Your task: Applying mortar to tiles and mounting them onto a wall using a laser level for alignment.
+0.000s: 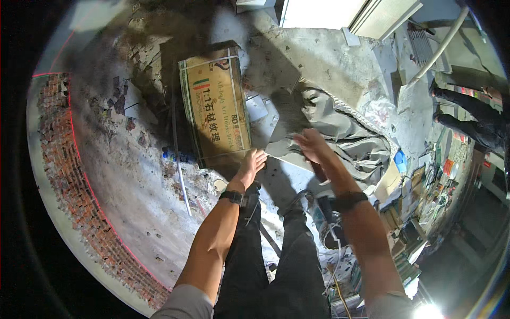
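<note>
My left hand (253,166) is at the lower right corner of a long yellow cardboard box (212,111) bound with white straps, its fingers slightly bent and a little apart. My right hand (313,146) hangs to the right of it, near a crumpled grey cloth (345,143), and is somewhat blurred. A dark reddish-brown shape shows just under it; I cannot make out whether it is held.
A white pipe (183,191) lies left of the box. At the far left runs an exposed brick wall (95,212). Another person's dark-trousered legs (470,114) are at the right, near scattered materials (446,175) and a leaning pole (435,56). A bright lamp (427,311) shines at bottom right.
</note>
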The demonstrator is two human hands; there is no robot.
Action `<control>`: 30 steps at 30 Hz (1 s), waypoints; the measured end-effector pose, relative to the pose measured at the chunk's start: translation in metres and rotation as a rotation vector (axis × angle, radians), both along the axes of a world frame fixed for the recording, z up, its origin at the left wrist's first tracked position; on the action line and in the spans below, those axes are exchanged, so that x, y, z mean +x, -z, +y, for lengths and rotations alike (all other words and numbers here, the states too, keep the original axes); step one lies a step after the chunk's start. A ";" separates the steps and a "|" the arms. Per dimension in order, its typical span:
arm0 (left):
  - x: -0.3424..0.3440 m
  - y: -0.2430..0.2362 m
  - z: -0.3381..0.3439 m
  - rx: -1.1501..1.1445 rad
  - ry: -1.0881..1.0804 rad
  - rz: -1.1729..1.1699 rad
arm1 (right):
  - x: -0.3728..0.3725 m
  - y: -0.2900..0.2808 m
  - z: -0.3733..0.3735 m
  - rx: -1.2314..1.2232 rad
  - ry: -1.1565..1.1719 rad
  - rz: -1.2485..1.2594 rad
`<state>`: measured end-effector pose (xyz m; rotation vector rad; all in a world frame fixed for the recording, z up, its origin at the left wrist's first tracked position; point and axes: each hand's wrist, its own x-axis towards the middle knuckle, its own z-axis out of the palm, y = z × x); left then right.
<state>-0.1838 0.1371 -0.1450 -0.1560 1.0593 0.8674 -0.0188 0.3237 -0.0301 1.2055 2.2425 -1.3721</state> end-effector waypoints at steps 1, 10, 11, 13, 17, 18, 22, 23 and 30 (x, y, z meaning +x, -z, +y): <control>0.002 0.001 0.000 -0.031 -0.070 -0.055 | -0.020 0.021 -0.004 -0.129 0.010 0.052; 0.002 -0.010 -0.012 0.000 -0.076 -0.099 | 0.023 -0.067 -0.062 -0.281 0.432 -0.166; 0.001 -0.013 -0.012 0.012 -0.044 -0.075 | 0.035 -0.083 -0.056 -0.178 0.418 -0.148; 0.002 -0.016 -0.009 -0.022 0.006 -0.031 | 0.053 -0.108 -0.039 -0.206 0.515 -0.274; 0.002 -0.018 -0.004 -0.017 0.073 0.022 | 0.069 -0.103 0.022 0.228 -0.049 -0.481; 0.001 -0.019 -0.004 -0.021 0.078 0.028 | 0.072 -0.098 0.033 0.252 -0.029 -0.476; -0.001 -0.025 -0.001 -0.011 0.104 0.048 | 0.076 -0.077 0.048 0.365 -0.042 -0.397; -0.001 -0.027 0.000 -0.020 0.109 0.054 | 0.077 -0.075 0.043 0.390 -0.024 -0.404; 0.002 -0.029 0.002 -0.048 0.076 0.031 | 0.102 -0.086 0.004 -0.640 0.643 -0.215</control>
